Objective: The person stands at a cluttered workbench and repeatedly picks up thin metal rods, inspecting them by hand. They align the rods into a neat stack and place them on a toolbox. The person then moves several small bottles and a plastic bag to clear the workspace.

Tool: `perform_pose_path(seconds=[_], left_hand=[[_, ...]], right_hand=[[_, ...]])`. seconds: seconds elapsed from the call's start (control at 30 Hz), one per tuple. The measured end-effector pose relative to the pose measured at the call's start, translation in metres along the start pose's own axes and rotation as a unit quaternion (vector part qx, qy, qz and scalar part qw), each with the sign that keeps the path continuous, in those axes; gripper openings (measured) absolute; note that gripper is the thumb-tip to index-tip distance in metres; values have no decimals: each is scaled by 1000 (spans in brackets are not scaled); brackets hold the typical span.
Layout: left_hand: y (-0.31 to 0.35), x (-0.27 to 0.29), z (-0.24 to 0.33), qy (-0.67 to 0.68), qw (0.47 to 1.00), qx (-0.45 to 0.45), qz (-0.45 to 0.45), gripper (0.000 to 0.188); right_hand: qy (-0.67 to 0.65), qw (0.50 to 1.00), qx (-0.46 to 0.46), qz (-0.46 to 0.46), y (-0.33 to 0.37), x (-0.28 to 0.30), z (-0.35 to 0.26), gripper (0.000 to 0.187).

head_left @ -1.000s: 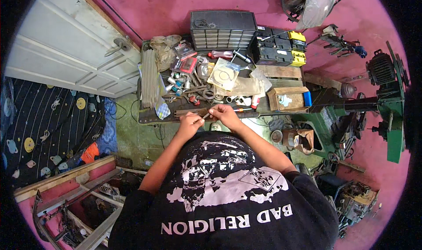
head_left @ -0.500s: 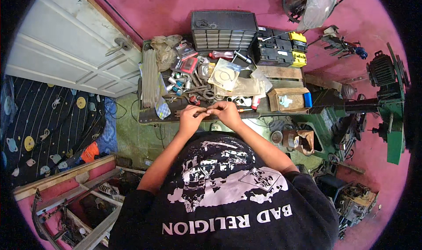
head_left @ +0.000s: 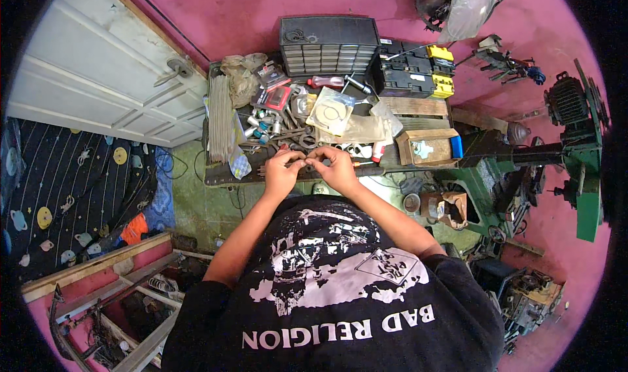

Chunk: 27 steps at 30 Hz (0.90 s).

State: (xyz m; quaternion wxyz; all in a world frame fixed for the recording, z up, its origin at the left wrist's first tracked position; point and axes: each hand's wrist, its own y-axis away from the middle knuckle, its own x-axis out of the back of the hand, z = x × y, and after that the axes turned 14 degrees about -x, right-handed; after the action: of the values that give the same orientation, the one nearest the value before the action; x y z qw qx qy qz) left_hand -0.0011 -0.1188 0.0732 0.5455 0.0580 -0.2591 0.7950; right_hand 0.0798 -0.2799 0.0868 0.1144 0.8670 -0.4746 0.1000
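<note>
Over the front edge of the cluttered workbench (head_left: 219, 176), my left hand (head_left: 282, 174) and my right hand (head_left: 337, 169) meet fingertip to fingertip. Both are closed in a pinch around something too small and too hidden to name. Just beyond them lie metal wrenches (head_left: 296, 138) and several sockets (head_left: 261, 124). A flat see-through package (head_left: 330, 112) with a ring-shaped part rests farther back. To the right of my right hand are a thin tool with an orange end (head_left: 361, 164) and a small white-and-red bottle (head_left: 378, 151).
A black drawer cabinet (head_left: 329, 37) and black-and-yellow cases (head_left: 407, 77) stand at the bench's back. An open cardboard box (head_left: 428, 147) sits at the right. Beyond it rises a green machine (head_left: 582, 169); a white door (head_left: 111, 64) is on the left.
My hands have moved slightly away from me and their fingers have shifted, with the fingertips still together. The whole view has moved a little.
</note>
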Motion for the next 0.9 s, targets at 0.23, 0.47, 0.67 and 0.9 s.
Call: perform_pose_path(seconds=[0.23, 0.47, 0.67, 0.9], left_hand=[[3, -20, -10, 354, 901, 240, 75, 11], [3, -19, -2, 459, 823, 317, 111, 15], [11, -23, -24, 429, 857, 271, 88, 13], [-11, 0, 3, -106, 990, -80, -40, 15]], right_hand=[[-224, 964, -146, 4, -3, -16, 17, 8], [-439, 873, -210, -19, 1, -29, 29, 9], [-229, 953, -196, -22, -2, -16, 24, 8], [-62, 995, -74, -28, -11, 7, 12, 15]])
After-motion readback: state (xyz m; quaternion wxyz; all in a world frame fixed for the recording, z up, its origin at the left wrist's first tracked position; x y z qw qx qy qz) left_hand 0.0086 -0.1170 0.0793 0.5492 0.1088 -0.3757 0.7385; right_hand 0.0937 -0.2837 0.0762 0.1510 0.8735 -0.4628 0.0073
